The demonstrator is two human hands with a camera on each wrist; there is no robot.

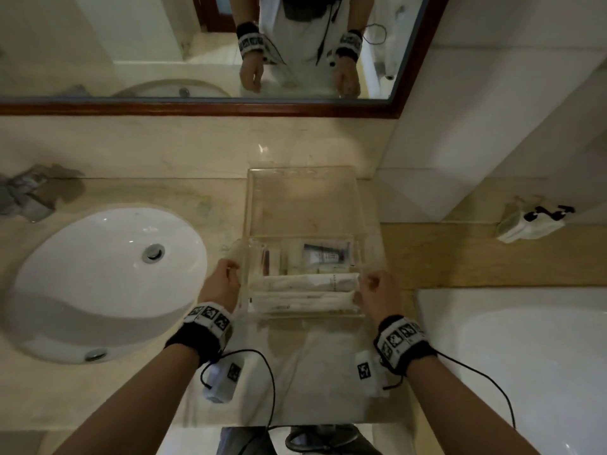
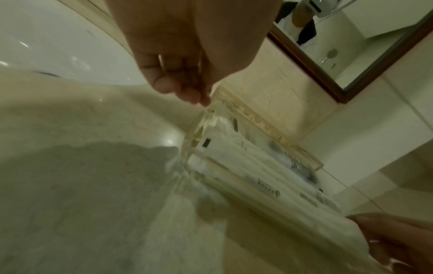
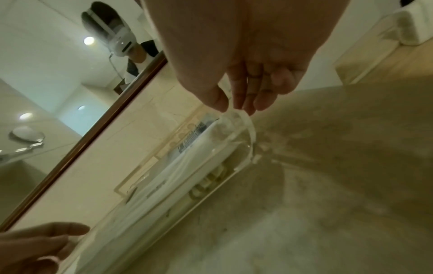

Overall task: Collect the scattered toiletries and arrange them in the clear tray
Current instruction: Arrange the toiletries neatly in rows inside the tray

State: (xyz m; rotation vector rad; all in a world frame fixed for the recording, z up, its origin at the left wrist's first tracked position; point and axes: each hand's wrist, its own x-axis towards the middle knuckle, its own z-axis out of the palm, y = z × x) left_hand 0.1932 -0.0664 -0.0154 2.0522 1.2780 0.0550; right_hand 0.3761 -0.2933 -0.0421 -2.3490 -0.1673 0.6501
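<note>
A clear tray [image 1: 248, 205] sits on the beige marble counter, to the right of the sink. Its near half holds two long white packets [image 1: 305, 283], a dark-and-white tube [image 1: 325, 255] and a thin reddish item [image 1: 266, 261]. My left hand [image 1: 235, 269] pinches the tray's left rim, thumb and fingertips [image 2: 199, 98] closed on the clear edge [image 2: 264, 129]. My right hand [image 1: 366, 280] pinches the right rim near the front corner, its fingertips [image 3: 248, 109] on the curved clear edge [image 3: 251, 137]. The white packets [image 3: 187, 166] lie lengthwise inside.
A white oval sink [image 1: 98, 277] with a chrome tap [image 1: 26, 195] lies to the left. A wood-framed mirror [image 1: 197, 108] runs along the back wall. A white bathtub [image 1: 525, 356] is at the right, with a small white item [image 1: 528, 223] on the wooden ledge.
</note>
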